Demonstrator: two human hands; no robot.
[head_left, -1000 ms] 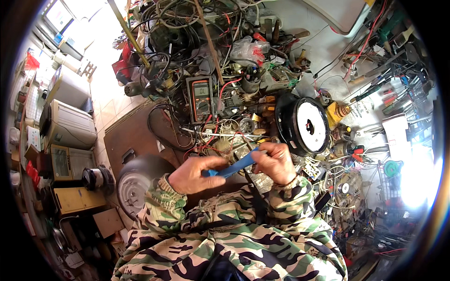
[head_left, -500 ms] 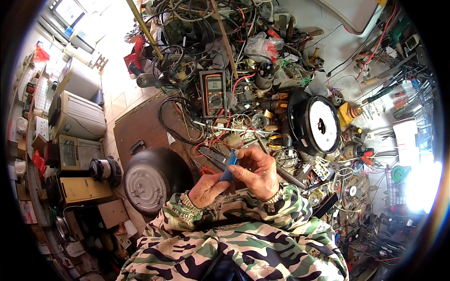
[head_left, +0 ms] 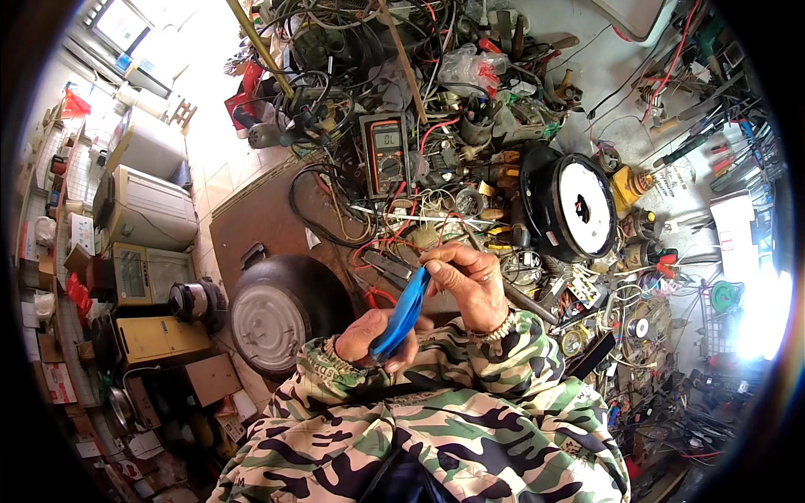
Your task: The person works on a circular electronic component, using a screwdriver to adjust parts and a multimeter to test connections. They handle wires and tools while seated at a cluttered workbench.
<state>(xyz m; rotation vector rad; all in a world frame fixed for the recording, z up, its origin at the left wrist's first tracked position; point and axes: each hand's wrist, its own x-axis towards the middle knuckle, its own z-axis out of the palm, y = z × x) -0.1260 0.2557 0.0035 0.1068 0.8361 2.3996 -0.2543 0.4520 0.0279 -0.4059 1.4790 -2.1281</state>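
In front of my chest I hold a long, flat, bright blue strip-like thing, slanting down to the left; its exact kind does not show. My right hand pinches the upper end between thumb and fingers. Around the lower end my left hand is closed, its fingers partly behind the blue thing. Just beyond my hands lie pliers with red handles and a dark tool. A multimeter with a lit screen lies farther off, red leads nearby.
A black rounded pot with a pale metal base rests at left on a brown board. To the right stands a round black appliance part with a white disc. Tangled cables and hand tools crowd the bench. Old appliances line the left.
The blue thing now shows as longer and broader, tilted between my hands. My right hand has risen slightly, and my left hand has shifted its grip on the lower end.
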